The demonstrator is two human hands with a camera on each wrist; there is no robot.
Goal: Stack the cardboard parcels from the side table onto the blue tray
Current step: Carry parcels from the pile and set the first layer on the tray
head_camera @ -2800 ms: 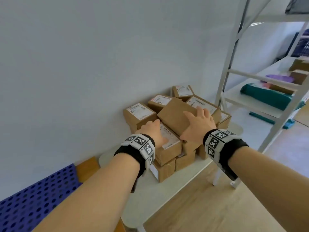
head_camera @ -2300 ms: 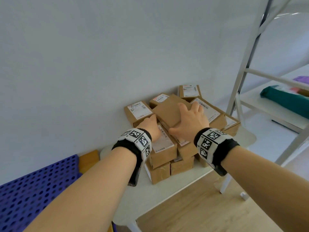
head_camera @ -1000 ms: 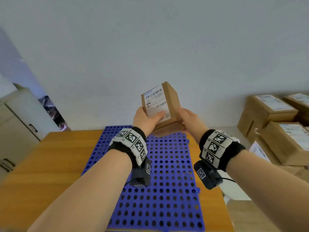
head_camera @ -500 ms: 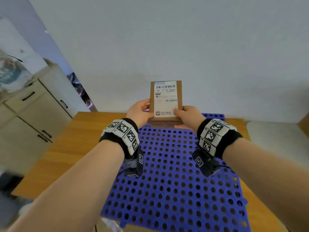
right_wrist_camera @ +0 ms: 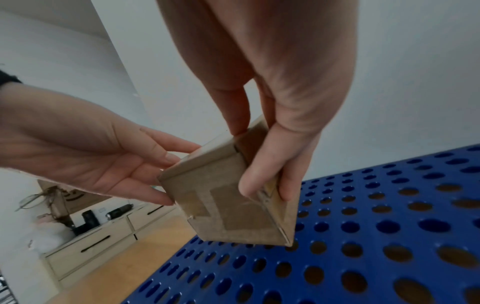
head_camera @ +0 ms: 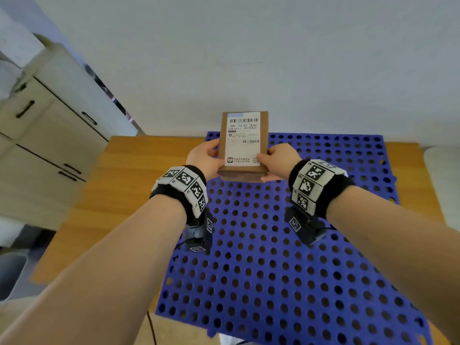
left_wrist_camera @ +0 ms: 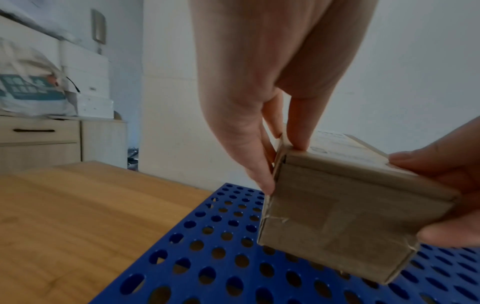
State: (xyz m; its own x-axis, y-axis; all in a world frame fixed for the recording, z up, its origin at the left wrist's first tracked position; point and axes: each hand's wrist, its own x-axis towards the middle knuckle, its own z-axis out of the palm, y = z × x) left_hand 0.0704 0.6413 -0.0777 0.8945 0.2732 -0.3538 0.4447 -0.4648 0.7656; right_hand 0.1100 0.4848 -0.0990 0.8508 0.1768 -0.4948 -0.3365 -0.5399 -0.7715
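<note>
A small cardboard parcel [head_camera: 244, 140] with a white shipping label on top hangs a little above the far left part of the blue perforated tray [head_camera: 286, 257]. My left hand [head_camera: 205, 159] grips its left side, thumb on top and fingers down the side. My right hand [head_camera: 277, 160] grips its right side the same way. In the left wrist view the taped end of the parcel [left_wrist_camera: 337, 216] floats just over the tray [left_wrist_camera: 207, 257]. From the right wrist, the parcel [right_wrist_camera: 228, 195] is tilted, its lower corner close to the tray [right_wrist_camera: 389, 236].
The tray lies on a wooden table [head_camera: 119, 195] against a white wall. Beige drawers [head_camera: 44, 135] stand to the left. The white side table's edge [head_camera: 443, 183] shows at the far right.
I lifted one parcel off the side-table pile with both hands and swung left to the tray. Over the last half second the parcel has sunk slightly toward the tray's far left.
</note>
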